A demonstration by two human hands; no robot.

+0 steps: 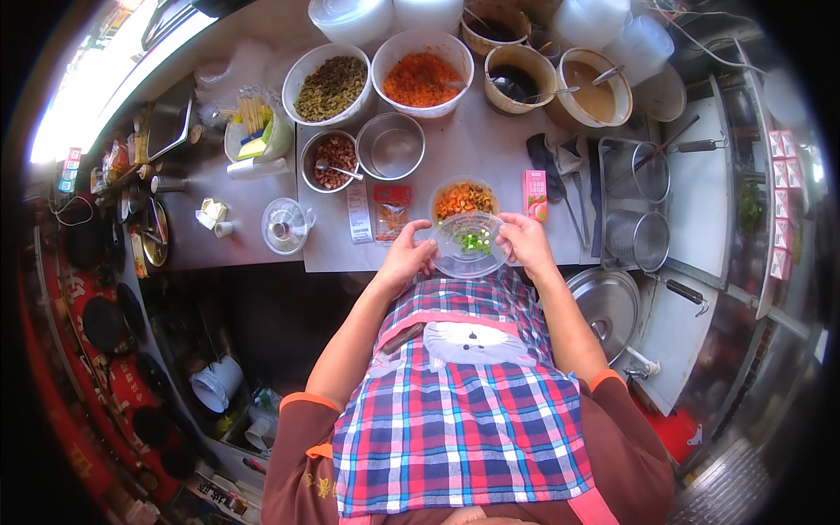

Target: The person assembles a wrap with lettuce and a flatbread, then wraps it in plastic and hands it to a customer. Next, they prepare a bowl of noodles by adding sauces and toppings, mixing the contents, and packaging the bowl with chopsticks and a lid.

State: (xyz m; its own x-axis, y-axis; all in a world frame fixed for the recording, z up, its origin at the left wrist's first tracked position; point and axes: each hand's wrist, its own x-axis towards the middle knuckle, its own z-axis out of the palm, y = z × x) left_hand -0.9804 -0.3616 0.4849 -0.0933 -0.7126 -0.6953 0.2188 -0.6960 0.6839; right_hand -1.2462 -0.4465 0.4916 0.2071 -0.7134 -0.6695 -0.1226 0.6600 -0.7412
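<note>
My right hand (525, 243) pinches the right rim of a clear round plastic lid (462, 262). At its left rim, the thumb and fingers of my left hand (410, 254) hold it. Just beyond stands a clear plastic bowl of food topped with orange diced pickle (464, 198); the lid overlaps its near side. Chopped green scallion (475, 243) shows within the lid's outline, and I cannot tell whether it lies below or on it. Left of the bowl lie a red snack packet (392, 211) and a printed paper slip (359, 213). A pink drink carton (534, 195) lies to the right.
Behind are tubs of chopped greens (331, 88) and orange pickle (421, 79), a bowl of peanuts (335, 157), a steel bowl (390, 146), dark sauce (515, 82) and brown sauce (590, 92). Wire strainer baskets (636, 239) stand right. A domed plastic lid (284, 226) sits left.
</note>
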